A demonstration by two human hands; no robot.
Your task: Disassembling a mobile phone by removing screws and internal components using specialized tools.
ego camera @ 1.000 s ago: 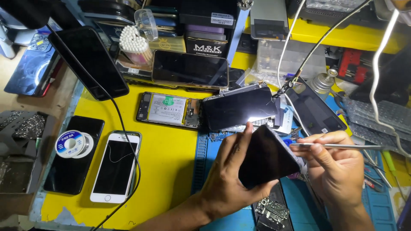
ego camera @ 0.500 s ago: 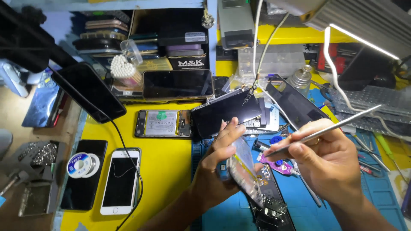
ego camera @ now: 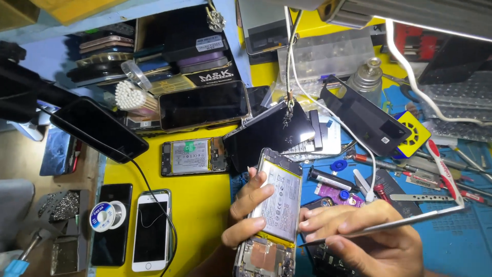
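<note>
Now the left hand (ego camera: pixel 248 208) grips one opened phone (ego camera: pixel 271 215); the right hand (ego camera: pixel 369 241) pinches one pair of tweezers (ego camera: pixel 389 224) beside it.

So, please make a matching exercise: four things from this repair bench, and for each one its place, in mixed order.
Things:
1. opened phone
2. tweezers
3. white phone
4. solder spool

Places:
A. lying face up on the yellow mat
B. held in the left hand
C. resting on a black phone
D. held in the right hand

Pairs: 1-B, 2-D, 3-A, 4-C
</note>
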